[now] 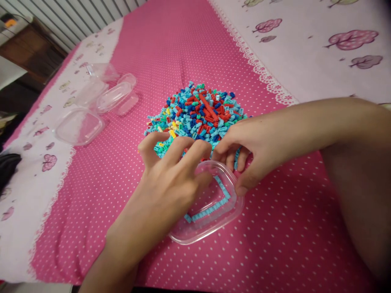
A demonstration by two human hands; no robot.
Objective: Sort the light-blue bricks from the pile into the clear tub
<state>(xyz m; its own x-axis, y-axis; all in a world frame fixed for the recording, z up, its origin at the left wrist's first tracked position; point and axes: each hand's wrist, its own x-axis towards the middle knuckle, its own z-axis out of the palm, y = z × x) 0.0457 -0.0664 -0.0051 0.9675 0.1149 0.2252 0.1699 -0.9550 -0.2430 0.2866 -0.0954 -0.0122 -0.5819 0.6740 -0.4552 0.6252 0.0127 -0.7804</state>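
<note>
A clear plastic container (210,236) sits on the pink dotted cloth below my hands. Light-blue toy bricks (210,209) form a bent line inside it. My left hand (172,175) hovers over the container's left side, fingers bent and apart, with fingertips hidden toward the brick pile. Its thumb reaches over the container. At the right rim, my right hand (247,150) has its thumb close to the edge and its fingers curled. Between those fingers shows a short strip of light-blue bricks (236,158). Just beyond lies a heap of small bricks (195,110) in blue, red, green and yellow.
Several other clear containers or lids (79,126) lie to the left on the cloth. A long red brick piece (208,106) rests on the heap. The cloth (293,228) has white lace-patterned borders and wrinkles. A wooden cabinet (29,51) stands beyond the far left edge.
</note>
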